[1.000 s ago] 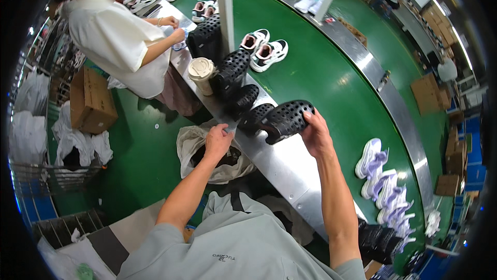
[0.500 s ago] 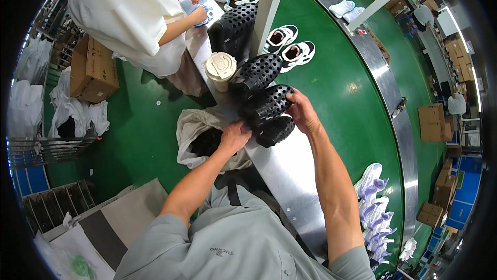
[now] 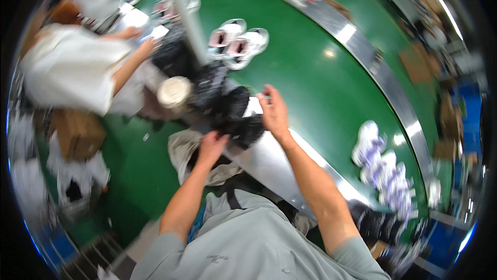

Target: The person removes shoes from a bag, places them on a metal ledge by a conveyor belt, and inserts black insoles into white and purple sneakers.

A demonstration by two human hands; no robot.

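Note:
On the metal bench (image 3: 277, 163) in front of me stand several black shoe-shaped forms (image 3: 233, 105), bunched together and blurred. The earlier picture shows round holes across their tops. My left hand (image 3: 211, 149) is at the near left side of this cluster, its fingertips against a form or just beside it; motion smears them, so I cannot tell its grip. To the right of the forms, my right hand (image 3: 274, 111) is raised with its fingers apart and nothing in it. Beyond the forms is a lidded cream cup (image 3: 174, 92).
A pale sack (image 3: 181, 150) lies left of the bench. White-and-pink shoes (image 3: 238, 46) stand beyond a white post (image 3: 184, 16). A co-worker in a white top (image 3: 77, 67) works at upper left. White-and-lilac shoes (image 3: 383, 168) line up on the right, near a curved metal rail (image 3: 393, 91).
My view has swung, shifting the bench and forms left. My right hand has let go of the black form and opened. My left hand remains beside the forms.

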